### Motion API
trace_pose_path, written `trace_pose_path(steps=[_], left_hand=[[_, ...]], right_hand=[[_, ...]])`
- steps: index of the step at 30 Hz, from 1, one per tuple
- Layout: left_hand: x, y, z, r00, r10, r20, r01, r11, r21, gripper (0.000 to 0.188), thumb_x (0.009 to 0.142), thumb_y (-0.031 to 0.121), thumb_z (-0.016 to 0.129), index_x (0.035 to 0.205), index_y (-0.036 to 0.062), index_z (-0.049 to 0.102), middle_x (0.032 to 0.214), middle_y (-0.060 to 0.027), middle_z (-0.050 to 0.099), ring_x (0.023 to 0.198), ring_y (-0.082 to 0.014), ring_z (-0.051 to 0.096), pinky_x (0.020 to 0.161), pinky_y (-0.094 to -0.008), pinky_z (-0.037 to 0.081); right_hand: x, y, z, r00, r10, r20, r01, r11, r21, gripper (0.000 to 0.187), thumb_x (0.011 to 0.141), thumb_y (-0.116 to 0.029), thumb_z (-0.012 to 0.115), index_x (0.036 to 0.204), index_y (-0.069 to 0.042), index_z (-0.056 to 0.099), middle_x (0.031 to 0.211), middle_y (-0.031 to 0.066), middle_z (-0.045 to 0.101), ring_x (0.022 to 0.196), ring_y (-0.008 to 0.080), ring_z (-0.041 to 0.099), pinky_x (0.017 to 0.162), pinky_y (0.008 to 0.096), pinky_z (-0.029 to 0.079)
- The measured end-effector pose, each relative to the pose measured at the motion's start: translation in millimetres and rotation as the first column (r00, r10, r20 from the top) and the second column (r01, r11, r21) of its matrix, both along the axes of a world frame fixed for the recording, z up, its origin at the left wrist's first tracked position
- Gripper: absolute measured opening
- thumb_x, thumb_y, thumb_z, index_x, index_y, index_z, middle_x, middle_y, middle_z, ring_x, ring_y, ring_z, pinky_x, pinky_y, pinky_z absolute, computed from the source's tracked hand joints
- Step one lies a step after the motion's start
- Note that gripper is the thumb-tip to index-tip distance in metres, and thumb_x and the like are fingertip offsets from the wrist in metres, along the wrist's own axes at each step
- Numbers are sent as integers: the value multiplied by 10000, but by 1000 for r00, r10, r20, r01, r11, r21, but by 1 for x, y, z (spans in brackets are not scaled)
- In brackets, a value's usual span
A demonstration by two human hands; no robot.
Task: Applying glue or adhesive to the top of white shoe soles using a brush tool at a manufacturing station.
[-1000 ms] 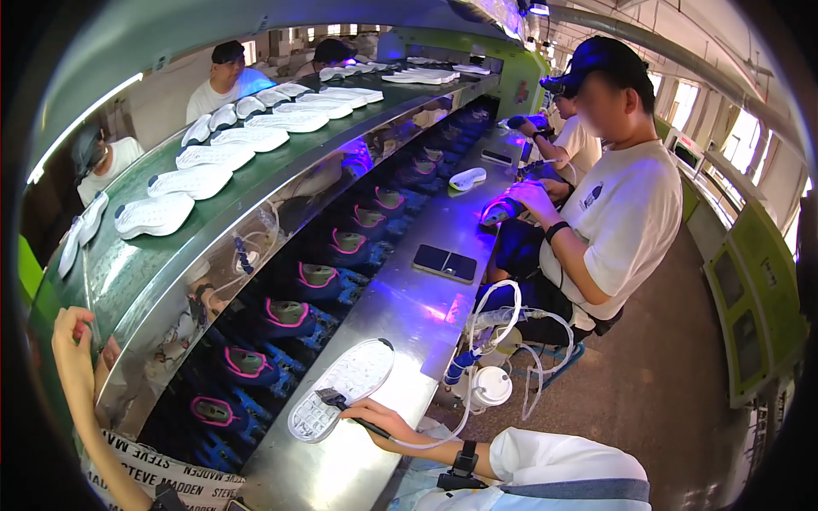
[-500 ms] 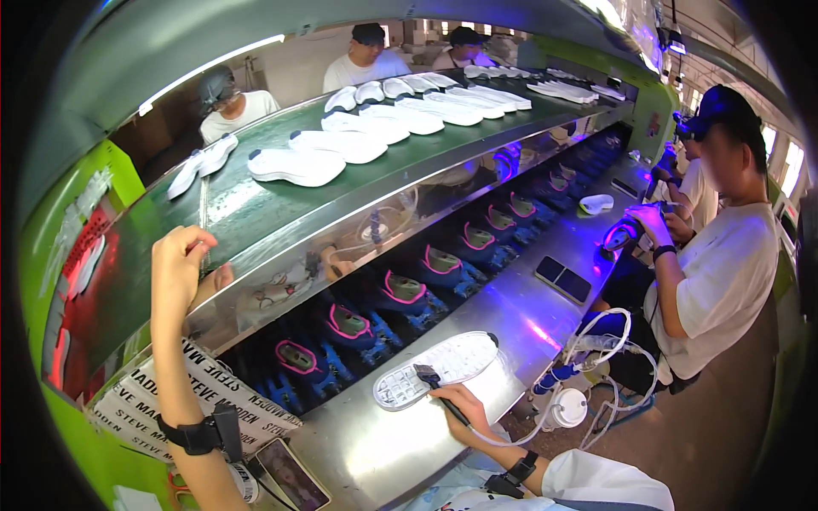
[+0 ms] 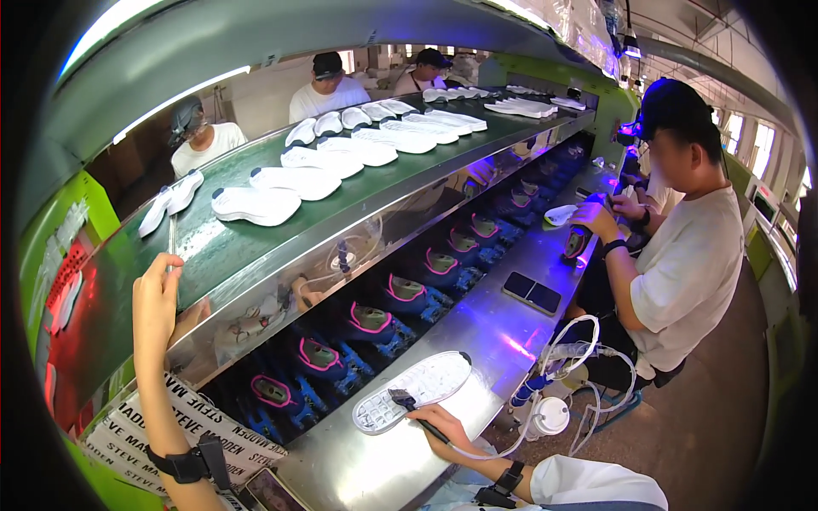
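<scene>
My right hand (image 3: 445,426) grips the dark handle of a glue brush (image 3: 404,399), with a clear hose trailing from its rear end. The brush's bristles touch the upturned face of a white shoe sole (image 3: 430,381) lying on the metal bench. Raised at the near edge of the green conveyor belt (image 3: 256,243), my left hand (image 3: 156,298) has its fingers bent and drawn together. A thin pale line (image 3: 174,226) on the belt runs to its fingertips. Whether those fingers hold anything is hidden.
White soles (image 3: 294,180) lie in rows along the belt. Below, dark shoe uppers with pink edging (image 3: 319,355) stand on blue holders. A phone (image 3: 531,294) lies on the bench. Hoses and a white pot (image 3: 552,415) are beside it. A co-worker (image 3: 686,247) handles a shoe at right.
The whole view has shifted, with most things now further left. My left hand's fingers point more upward at the belt edge. The brush remains on the sole in my right hand.
</scene>
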State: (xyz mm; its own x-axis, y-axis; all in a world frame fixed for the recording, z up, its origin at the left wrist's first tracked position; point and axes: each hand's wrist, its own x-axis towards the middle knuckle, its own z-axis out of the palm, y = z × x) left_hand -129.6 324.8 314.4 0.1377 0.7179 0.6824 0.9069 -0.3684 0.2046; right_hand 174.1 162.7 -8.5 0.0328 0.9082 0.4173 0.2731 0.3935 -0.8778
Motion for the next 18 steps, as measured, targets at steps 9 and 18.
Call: trace_pose_path(steps=[9, 18], left_hand=[[2, 3, 0, 992, -97, -80, 100, 995, 25, 119, 877, 5, 455, 932, 21, 559, 797, -143, 447, 728, -280, 475, 659, -357, 391], [10, 5, -1, 992, -82, -98, 89, 994, 68, 128, 906, 30, 434, 980, 30, 537, 856, -181, 494, 783, -364, 493, 721, -393, 409]], right_hand=[[6, 1, 0, 1000, 21, -9, -21, 1000, 18, 371, 803, 113, 520, 1112, -72, 606, 1004, 129, 578, 916, 261, 600, 795, 273, 458], [12, 4, 0, 1000, 7, -12, -7, 1000, 1, 358, 814, 103, 525, 1109, -80, 613, 1008, 111, 585, 914, 245, 603, 791, 267, 457]])
